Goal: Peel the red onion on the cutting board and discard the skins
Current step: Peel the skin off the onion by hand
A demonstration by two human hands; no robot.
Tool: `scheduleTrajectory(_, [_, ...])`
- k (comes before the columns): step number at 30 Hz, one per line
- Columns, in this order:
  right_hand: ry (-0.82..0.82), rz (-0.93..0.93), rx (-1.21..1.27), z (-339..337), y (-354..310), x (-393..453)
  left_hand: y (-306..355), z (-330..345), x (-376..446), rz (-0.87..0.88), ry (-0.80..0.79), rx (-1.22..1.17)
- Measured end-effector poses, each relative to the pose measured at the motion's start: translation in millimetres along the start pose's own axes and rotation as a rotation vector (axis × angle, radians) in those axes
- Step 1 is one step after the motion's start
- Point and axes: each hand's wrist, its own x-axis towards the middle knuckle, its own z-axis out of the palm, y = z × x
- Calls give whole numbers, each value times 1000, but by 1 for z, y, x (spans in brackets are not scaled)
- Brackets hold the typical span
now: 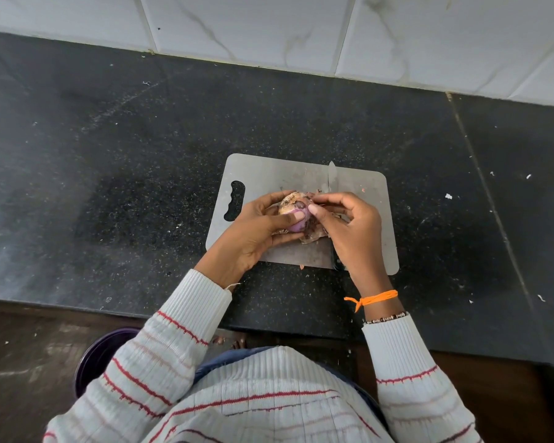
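Left hand (253,230) grips red onion (296,212); right hand (349,225) pinches skin (312,227).

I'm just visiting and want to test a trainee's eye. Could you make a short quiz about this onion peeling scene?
1. True or false: the left hand holds the red onion above the cutting board.
2. What is the right hand doing? A) gripping the knife B) pinching onion skin C) resting on the counter
3. What lies on the board beyond the hands, blade pointing to the wall?

Key: 1 true; 2 B; 3 the knife.
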Motion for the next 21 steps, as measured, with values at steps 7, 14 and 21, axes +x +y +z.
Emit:
scheduleTrajectory(7, [-22,-230,-251,-3,5,2,-2,1,-2,-11,50,70])
scheduleTrajectory(14, [-79,-261,-282,-5,7,3,-3,2,-2,13,98,128])
scheduleTrajectory(21, [-141,-201,-350,-3,12,3,-6,-1,-1,18,65,186])
